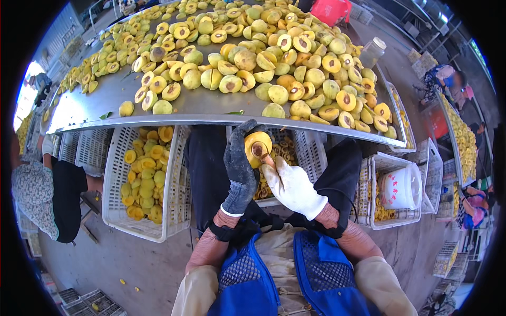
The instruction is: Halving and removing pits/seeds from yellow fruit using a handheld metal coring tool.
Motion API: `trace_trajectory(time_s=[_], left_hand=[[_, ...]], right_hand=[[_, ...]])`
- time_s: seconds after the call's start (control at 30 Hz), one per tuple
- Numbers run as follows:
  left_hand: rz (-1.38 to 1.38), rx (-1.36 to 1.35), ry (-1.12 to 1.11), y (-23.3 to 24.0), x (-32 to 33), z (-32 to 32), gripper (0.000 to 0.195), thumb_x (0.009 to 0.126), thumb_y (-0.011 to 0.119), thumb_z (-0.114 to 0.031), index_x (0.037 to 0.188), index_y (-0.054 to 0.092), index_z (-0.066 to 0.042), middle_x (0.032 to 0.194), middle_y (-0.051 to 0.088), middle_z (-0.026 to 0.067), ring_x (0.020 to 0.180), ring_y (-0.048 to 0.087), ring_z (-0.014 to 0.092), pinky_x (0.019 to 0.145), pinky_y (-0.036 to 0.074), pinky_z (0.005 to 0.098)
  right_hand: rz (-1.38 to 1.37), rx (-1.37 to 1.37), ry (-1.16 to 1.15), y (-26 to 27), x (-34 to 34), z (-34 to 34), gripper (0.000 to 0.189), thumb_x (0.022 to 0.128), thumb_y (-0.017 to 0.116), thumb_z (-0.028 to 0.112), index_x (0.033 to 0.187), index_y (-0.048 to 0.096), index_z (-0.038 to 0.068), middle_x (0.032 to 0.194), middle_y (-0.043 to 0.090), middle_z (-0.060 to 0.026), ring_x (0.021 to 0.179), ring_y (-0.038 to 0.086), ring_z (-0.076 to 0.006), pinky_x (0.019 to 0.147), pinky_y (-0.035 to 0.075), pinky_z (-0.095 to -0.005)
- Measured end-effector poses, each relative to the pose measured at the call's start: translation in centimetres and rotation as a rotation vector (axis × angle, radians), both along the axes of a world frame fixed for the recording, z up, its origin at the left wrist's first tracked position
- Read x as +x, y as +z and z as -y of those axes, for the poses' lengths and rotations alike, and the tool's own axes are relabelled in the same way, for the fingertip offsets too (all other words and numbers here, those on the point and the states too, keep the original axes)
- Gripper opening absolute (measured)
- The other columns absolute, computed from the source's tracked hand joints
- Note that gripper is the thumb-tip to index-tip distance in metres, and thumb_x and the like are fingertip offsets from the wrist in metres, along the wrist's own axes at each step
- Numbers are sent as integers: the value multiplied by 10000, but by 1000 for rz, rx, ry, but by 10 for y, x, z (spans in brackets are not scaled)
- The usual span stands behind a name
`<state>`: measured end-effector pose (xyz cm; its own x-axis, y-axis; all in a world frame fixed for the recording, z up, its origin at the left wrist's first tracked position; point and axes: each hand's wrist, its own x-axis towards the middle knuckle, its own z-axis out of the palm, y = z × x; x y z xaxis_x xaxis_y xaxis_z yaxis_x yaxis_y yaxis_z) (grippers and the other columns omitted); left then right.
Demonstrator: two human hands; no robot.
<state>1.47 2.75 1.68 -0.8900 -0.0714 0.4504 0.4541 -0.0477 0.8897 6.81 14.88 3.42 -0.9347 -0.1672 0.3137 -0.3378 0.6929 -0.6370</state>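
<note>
In its dark grey glove, my left hand [239, 162] cups a yellow peach half [264, 138], cut face turned up and toward the right. A brown stone or stone hollow shows at its centre. My right hand [292, 187], in a white knit glove, grips the short brown handle of a small tool [269, 160]. The tool's tip meets the fruit's centre; its exact shape is hidden. Both hands are just in front of the metal table [197, 119], above a white plastic crate [311, 152] between my knees. Brown stones and scraps [286, 148] lie in that crate.
Many peach halves [245, 59] cover the table, with a clear jar [372, 51] at its right. At left, a white crate [176, 189] holds hollowed halves. At right, a white bucket [399, 187] sits in another crate [365, 193]. A co-worker [39, 193] sits at far left.
</note>
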Motion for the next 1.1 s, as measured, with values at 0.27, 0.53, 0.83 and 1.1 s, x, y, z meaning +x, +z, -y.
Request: trace_trajectory(time_s=[0.27, 0.53, 0.83, 1.1], left_hand=[[129, 258, 42, -16, -2, -3, 303, 918, 485, -229, 1091, 551, 10, 1035, 587, 100, 950, 574, 190, 847, 463, 310], [-185, -227, -54, -40, -8, 8, 357, 939, 480, -192, 1223, 488, 24, 1093, 584, 129, 937, 584, 198, 837, 483, 320], [77, 102, -84, -46, -15, 6, 371, 915, 494, -259, 1165, 509, 16, 999, 618, 121, 903, 607, 199, 802, 499, 319], [-66, -220, -106, -30, -13, 15, 482, 739, 710, -153, 1151, 507, -5, 976, 620, 119, 866, 620, 219, 766, 507, 328]], right_hand=[[93, -110, 98, -18, 5, -1, 248, 902, 521, 225, 922, 506, -22, 597, 576, -201, 501, 589, -333, 446, 448, -404], [940, -725, 139, 12, 19, -11, 427, 937, 431, 452, 965, 514, 35, 574, 486, 14, 390, 399, -43, 363, 311, -196], [875, -792, 109, 14, 20, -3, 455, 929, 441, 474, 889, 515, 28, 543, 458, 16, 379, 390, -42, 355, 318, -193], [1077, -898, 135, 26, 20, -10, 449, 931, 425, 489, 883, 522, 54, 494, 398, 26, 331, 336, -49, 306, 283, -198]])
